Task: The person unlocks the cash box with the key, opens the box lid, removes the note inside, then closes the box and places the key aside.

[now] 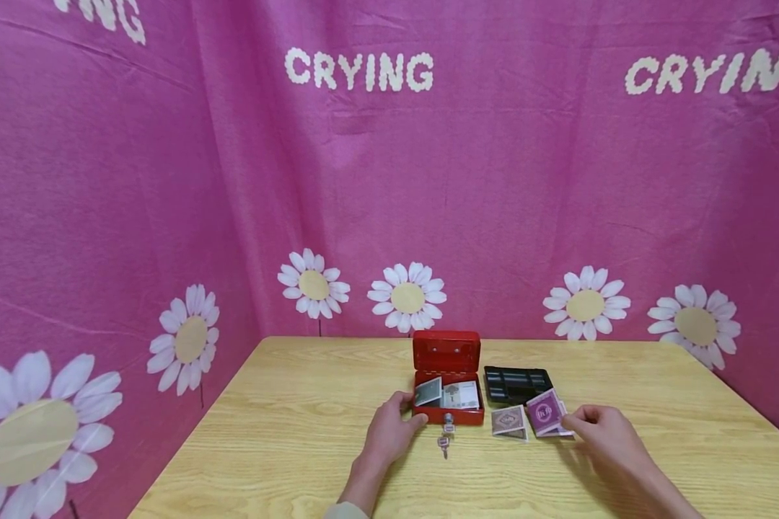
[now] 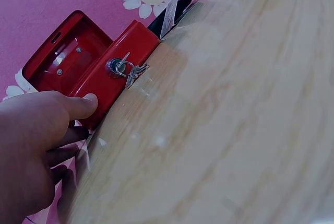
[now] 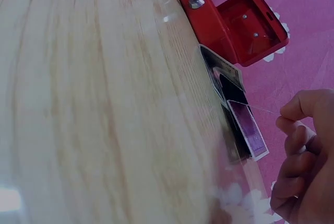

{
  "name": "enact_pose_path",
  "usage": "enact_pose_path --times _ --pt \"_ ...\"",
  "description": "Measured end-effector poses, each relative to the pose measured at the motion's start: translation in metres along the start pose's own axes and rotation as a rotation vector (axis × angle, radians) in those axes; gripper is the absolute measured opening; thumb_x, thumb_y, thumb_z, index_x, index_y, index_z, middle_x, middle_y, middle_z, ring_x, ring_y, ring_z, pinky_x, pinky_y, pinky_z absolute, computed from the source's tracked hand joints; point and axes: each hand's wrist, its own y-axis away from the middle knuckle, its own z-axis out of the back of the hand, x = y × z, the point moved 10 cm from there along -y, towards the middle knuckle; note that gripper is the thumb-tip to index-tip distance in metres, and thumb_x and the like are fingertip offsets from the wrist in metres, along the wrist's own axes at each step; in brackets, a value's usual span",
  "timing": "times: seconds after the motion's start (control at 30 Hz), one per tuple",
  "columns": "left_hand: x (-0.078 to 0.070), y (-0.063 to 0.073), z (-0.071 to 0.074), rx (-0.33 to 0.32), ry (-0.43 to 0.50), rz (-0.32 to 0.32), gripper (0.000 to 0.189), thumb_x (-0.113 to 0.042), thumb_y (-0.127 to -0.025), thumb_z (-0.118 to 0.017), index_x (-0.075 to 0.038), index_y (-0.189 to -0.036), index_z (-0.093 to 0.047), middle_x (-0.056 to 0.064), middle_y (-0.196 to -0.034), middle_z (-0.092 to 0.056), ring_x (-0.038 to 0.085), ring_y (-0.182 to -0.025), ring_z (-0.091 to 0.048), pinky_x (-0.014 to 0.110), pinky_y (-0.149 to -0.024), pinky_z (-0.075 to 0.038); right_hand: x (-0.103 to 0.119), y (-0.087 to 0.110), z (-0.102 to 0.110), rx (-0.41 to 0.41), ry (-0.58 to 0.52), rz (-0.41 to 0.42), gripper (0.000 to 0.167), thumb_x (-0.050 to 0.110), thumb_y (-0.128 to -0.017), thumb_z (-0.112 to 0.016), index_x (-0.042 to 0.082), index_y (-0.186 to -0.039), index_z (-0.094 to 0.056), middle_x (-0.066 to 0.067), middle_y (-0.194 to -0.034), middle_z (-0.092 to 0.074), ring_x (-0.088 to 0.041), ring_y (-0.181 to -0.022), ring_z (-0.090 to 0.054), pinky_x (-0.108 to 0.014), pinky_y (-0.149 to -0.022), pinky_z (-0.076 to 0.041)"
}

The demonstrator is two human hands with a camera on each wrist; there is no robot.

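Note:
A red cash box point(image 1: 450, 416) stands on the table with its lid point(image 1: 446, 352) raised. Inside lie a folded greenish note point(image 1: 428, 391) and a pale note point(image 1: 462, 395). My left hand point(image 1: 389, 429) grips the box's left end, thumb on the front face; in the left wrist view the lower fingers hang loosely below. Keys point(image 2: 134, 72) dangle from the front lock. Between thumb and index finger, my right hand point(image 1: 613, 438) pinches the edge of a folded purple banknote point(image 1: 545, 413). Beside it, a folded brownish banknote point(image 1: 508, 420) stands tented on the table.
Behind the banknotes lies a black coin tray point(image 1: 518, 384) with compartments, just right of the box. The wood-grain table point(image 1: 285, 447) runs back to a pink curtain point(image 1: 493, 180) with daisies and lettering, which also hangs along the left.

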Motion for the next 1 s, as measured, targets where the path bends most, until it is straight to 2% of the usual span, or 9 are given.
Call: enact_pose_path --times 0.3,0.53,0.8,1.0 --pt "0.002 0.000 -0.001 0.004 -0.002 0.018 0.045 -0.023 -0.090 -0.073 -0.006 -0.130 -0.060 0.011 -0.129 -0.066 0.029 -0.122 -0.059 0.051 -0.106 -0.046 -0.001 0.000 -0.002 0.007 -0.011 -0.006 0.025 0.029 -0.090 -0.064 0.005 -0.084 -0.067 0.004 -0.065 -0.050 -0.009 -0.058 -0.044 -0.025 -0.050 -0.037" --pt "0.003 -0.001 -0.001 0.004 -0.010 0.025 0.045 -0.022 -0.090 -0.073 -0.006 -0.130 -0.059 0.011 -0.129 -0.065 0.029 -0.122 -0.059 0.052 -0.106 -0.046 -0.005 0.000 -0.005 0.028 -0.019 -0.023 0.024 0.028 -0.091 -0.064 0.004 -0.088 -0.066 0.003 -0.066 -0.050 -0.010 -0.057 -0.045 -0.025 -0.049 -0.039" --pt "0.005 -0.003 -0.001 0.001 -0.007 0.024 0.045 -0.023 -0.091 -0.072 -0.008 -0.131 -0.059 0.010 -0.131 -0.065 0.029 -0.124 -0.058 0.052 -0.107 -0.046 -0.003 0.000 -0.007 0.035 0.048 0.028 0.022 0.027 -0.092 -0.062 0.005 -0.089 -0.067 0.003 -0.069 -0.052 -0.009 -0.063 -0.043 -0.024 -0.055 -0.034" --pt "0.005 -0.004 -0.002 0.002 -0.003 0.011 0.044 -0.023 -0.091 -0.072 -0.007 -0.130 -0.060 0.011 -0.129 -0.066 0.029 -0.122 -0.059 0.051 -0.107 -0.046 -0.010 -0.002 -0.010 0.050 0.074 0.001 0.027 0.031 -0.094 -0.061 0.005 -0.090 -0.066 0.001 -0.071 -0.052 -0.012 -0.064 -0.045 -0.024 -0.056 -0.035"
